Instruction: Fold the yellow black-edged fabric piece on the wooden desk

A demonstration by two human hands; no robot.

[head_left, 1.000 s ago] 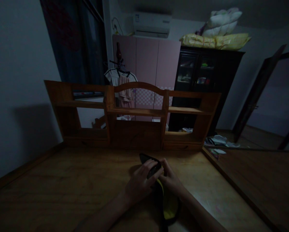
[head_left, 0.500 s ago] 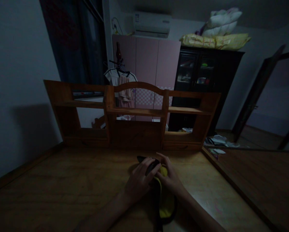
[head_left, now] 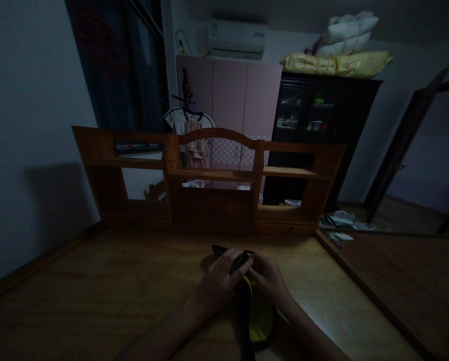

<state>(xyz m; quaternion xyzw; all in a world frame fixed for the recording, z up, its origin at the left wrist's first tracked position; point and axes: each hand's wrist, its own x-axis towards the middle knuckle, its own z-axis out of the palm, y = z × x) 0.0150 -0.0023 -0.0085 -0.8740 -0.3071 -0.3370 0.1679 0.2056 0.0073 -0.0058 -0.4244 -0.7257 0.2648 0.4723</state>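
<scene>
A black and yellow thing (head_left: 261,321) lies on the wooden tabletop in front of me. It has a yellow face, a dark rim and a long rounded end towards me; its exact kind is unclear in the dim light. My left hand (head_left: 220,276) wraps over its black, slightly shiny upper part, which shows between the fingers. A black tip pokes out past the knuckles at far left. Close against it, my right hand (head_left: 268,276) pinches at the far end of the yellow part, fingertips bent in and nearly touching the left fingers. What exactly they pinch is hidden.
A low wooden shelf unit (head_left: 213,174) stands along the table's back edge. The wooden table (head_left: 134,281) has a raised rim (head_left: 363,286) on the right and meets a white wall (head_left: 25,150) at left. Beyond are a pink wardrobe (head_left: 228,95) and a black cabinet (head_left: 354,115).
My right hand's raised, stretched fingers have curled down onto the thing's far end. My left hand stays over the black part. The view has shifted very slightly.
</scene>
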